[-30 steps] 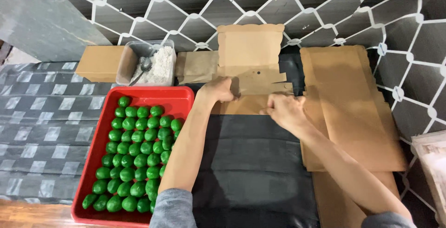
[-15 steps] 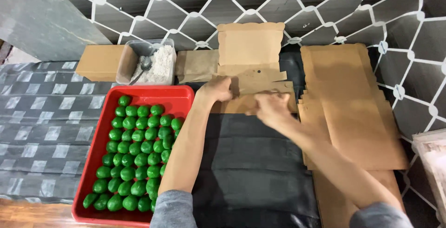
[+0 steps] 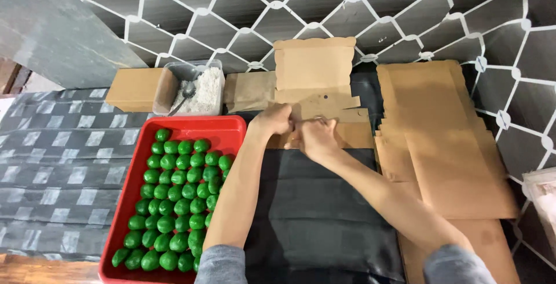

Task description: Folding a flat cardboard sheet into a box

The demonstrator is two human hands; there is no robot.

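Both hands now meet on the flat cardboard box blank (image 3: 324, 110): right hand (image 3: 315, 139) has slid left to join left hand (image 3: 272, 119) (each grip pinching a flap), so folding looks underway beside the red tray (image 3: 229, 125).

The scene was lit evenly and fairly brightly from overhead, with only soft shadows cast. A mild sheen was seen on the black sheet (image 3: 313, 203) and the red tray (image 3: 191, 126). Focus was sharp at centre; slight wide-angle bending was noted toward the edges.
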